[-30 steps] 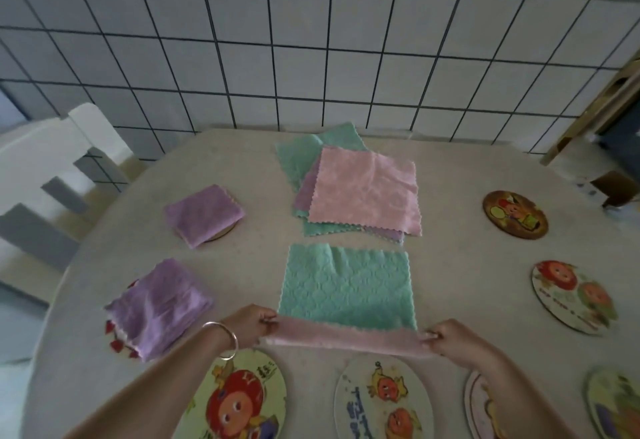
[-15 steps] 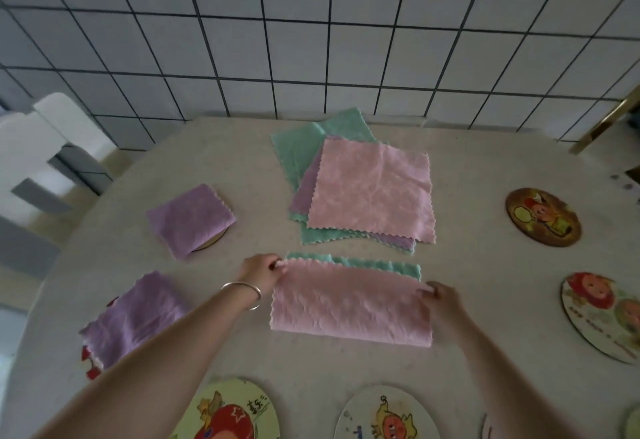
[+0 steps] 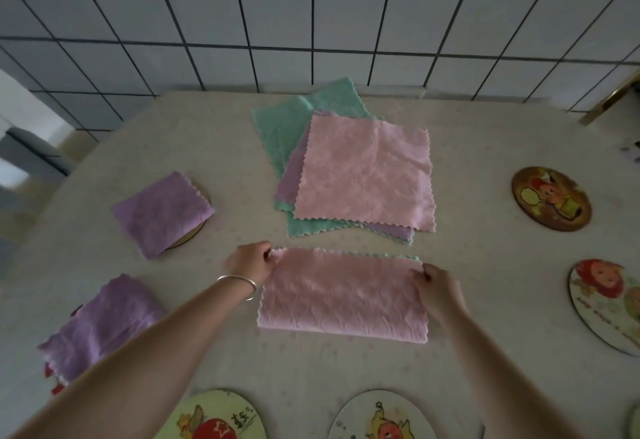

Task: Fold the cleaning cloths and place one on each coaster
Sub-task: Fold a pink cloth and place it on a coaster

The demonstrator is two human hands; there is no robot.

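Just below the stack (image 3: 363, 171) on the counter (image 3: 485, 300), the cloth (image 3: 343, 296) now lies folded in half, pink over green. Left hand (image 3: 251, 260) and right hand (image 3: 438, 288) pinch its far corners; the second fold likely comes next.

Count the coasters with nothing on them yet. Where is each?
4 clearly: a dark coaster far right, a pale coaster at the right edge, and two at the near edge. A sliver at the bottom-right corner may be a fifth.
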